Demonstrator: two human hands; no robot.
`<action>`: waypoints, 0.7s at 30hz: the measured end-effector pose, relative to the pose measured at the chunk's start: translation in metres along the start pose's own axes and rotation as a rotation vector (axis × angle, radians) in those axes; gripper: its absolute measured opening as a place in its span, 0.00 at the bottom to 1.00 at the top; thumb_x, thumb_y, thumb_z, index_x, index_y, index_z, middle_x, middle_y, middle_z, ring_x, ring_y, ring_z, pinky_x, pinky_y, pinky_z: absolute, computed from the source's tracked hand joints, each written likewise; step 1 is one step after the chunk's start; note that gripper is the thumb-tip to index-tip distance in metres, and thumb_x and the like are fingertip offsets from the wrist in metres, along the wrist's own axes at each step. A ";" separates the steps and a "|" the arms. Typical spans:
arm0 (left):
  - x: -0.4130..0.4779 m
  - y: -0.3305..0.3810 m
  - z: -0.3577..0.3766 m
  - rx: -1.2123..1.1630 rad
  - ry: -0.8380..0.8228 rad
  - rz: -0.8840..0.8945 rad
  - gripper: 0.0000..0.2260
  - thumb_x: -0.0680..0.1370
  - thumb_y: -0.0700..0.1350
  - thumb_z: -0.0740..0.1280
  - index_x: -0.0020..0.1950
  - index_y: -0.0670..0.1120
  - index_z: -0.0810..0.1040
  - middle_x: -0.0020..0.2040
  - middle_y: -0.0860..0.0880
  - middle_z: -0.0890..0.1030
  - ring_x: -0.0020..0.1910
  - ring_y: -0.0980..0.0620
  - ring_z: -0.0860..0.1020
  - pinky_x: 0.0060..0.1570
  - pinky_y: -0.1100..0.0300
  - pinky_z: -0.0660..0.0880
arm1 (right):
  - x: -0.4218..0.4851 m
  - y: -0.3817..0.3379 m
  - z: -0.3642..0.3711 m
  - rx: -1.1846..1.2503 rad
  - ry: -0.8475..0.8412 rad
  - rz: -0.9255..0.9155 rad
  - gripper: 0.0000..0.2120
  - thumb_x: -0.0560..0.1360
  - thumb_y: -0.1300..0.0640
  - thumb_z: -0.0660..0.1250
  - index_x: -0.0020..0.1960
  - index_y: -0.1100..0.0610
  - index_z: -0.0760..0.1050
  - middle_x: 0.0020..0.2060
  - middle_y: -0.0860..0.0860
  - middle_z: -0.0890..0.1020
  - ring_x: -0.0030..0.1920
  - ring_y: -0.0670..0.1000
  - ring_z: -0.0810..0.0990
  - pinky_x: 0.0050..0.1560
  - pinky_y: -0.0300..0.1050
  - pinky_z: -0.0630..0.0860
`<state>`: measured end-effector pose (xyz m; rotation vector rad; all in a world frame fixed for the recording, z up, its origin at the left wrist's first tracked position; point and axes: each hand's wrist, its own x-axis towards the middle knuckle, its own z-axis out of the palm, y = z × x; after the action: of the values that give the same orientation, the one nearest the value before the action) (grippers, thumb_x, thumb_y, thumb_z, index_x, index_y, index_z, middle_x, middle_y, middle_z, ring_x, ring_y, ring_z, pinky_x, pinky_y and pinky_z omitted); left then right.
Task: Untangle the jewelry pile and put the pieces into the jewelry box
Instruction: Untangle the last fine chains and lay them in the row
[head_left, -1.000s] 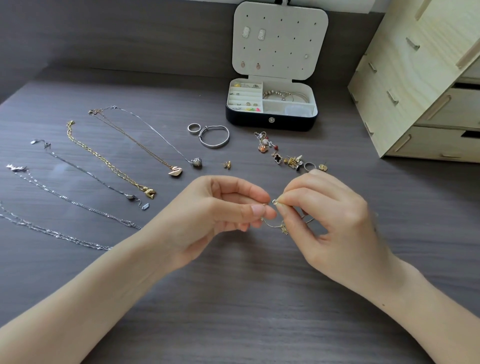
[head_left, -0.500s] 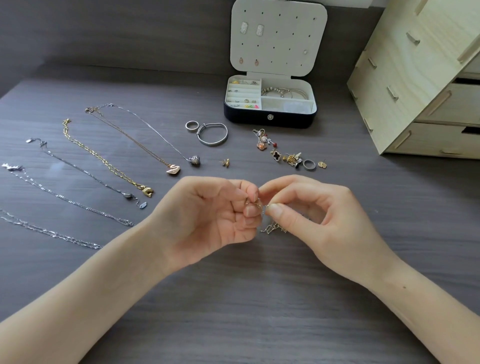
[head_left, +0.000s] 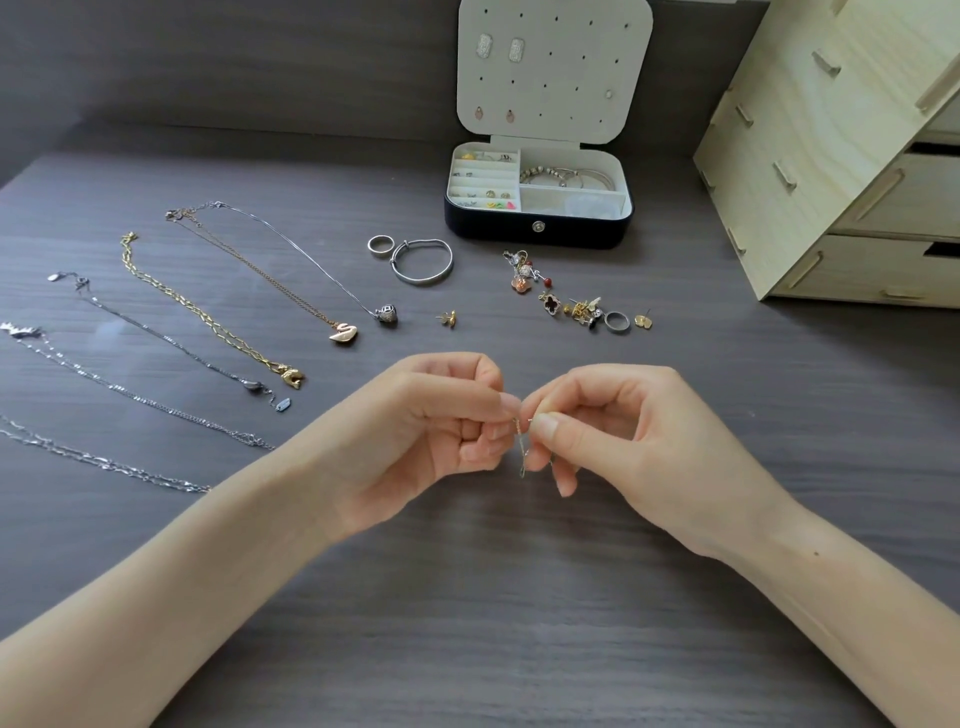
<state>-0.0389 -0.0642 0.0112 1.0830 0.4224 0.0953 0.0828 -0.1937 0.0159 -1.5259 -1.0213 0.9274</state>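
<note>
A dark wood-grain counter (head_left: 467, 623) is seen across the whole view. At its far right corner a pale plywood drawer unit (head_left: 831, 171) is set. Both forearms are brought in from the near edge, and the left hand (head_left: 415, 426) and right hand (head_left: 623, 436) are held together above the middle of the counter.

The jewelry box (head_left: 493, 231) is placed at the far edge, just left of the drawer unit, with its white lid (head_left: 553, 67) stood upright. Two sparkling rectangular earrings (head_left: 501, 49) and two small pink drops (head_left: 493, 114) are pinned to the lid. In the box, small earrings and rings are tucked into the ribbed left compartment, and bracelets (head_left: 566, 176) are laid in the rear right compartment. What lies in the front right compartment cannot be made out.

Six necklaces are laid out side by side on the left, among them a gold link chain (head_left: 208, 317), one with a swan pendant (head_left: 343, 334) and one with a silver heart pendant (head_left: 387, 315). A silver bangle (head_left: 422, 261) and a ring (head_left: 382, 245) are set just beside each other near the box.

The jewelry pile (head_left: 571, 304), a loose cluster of charms, studs and a grey ring, is spread between the right hand and the box. A single gold stud (head_left: 448, 318) is left apart from it.

A thin chain piece (head_left: 521, 441) is pinched in the grip of both hands, thumb against forefinger on each side, and is hung down between them, above the counter.
</note>
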 end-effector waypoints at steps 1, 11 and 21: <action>0.001 -0.001 0.001 -0.012 0.018 -0.004 0.10 0.65 0.33 0.64 0.29 0.46 0.67 0.27 0.46 0.69 0.26 0.52 0.64 0.27 0.65 0.66 | 0.000 0.001 0.001 -0.029 0.006 -0.009 0.09 0.75 0.69 0.65 0.38 0.61 0.77 0.35 0.59 0.82 0.28 0.48 0.77 0.33 0.41 0.76; 0.006 -0.005 0.002 -0.303 0.054 -0.116 0.09 0.67 0.35 0.59 0.30 0.46 0.64 0.29 0.49 0.64 0.26 0.53 0.65 0.27 0.64 0.63 | 0.001 0.010 0.004 -0.300 0.097 -0.236 0.06 0.72 0.61 0.65 0.37 0.61 0.77 0.38 0.50 0.78 0.37 0.49 0.78 0.30 0.44 0.75; 0.007 -0.008 0.004 -0.351 0.046 -0.148 0.09 0.67 0.34 0.59 0.29 0.46 0.65 0.29 0.48 0.65 0.27 0.53 0.65 0.28 0.63 0.62 | 0.004 0.013 0.007 -0.548 0.194 -0.460 0.07 0.73 0.64 0.64 0.36 0.62 0.75 0.37 0.52 0.77 0.36 0.50 0.75 0.33 0.45 0.72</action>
<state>-0.0320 -0.0697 0.0043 0.7029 0.5048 0.0603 0.0798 -0.1892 0.0019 -1.6694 -1.4757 0.1739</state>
